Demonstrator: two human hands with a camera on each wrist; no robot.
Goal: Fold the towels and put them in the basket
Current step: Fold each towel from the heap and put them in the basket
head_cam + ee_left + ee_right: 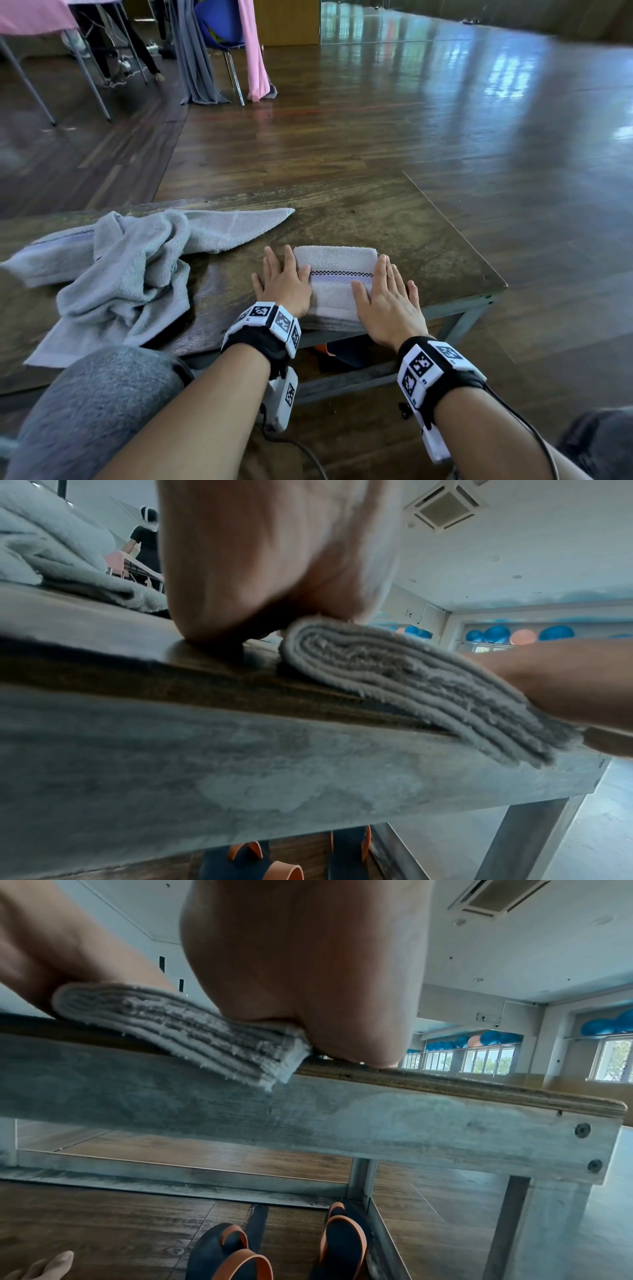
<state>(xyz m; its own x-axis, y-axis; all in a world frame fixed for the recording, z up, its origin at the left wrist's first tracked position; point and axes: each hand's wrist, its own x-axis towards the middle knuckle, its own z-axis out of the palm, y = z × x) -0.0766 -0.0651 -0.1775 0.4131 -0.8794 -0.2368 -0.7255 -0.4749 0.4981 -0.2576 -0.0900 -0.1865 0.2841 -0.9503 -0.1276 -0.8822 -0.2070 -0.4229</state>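
Towels counted: two. One folded towel [337, 281] on the low wooden table [394, 219], at the near edge, its stacked layers overhanging that edge slightly in both wrist views. One unfolded towel [116, 270], crumpled at the table's left, one corner draped over the near edge, one point reaching toward the far edge.

Hands counted: two. Left hand [282, 286] flat, fingers straight, pressing the folded towel's left side, palm heel on the table. Right hand [387, 301] flat, fingers straight, pressing the right side.

Sandals [281, 1242] counted: two, on the floor under the table.

Bare tabletop beyond and right of the folded towel, up to the right corner. Wooden floor [445, 120] beyond.
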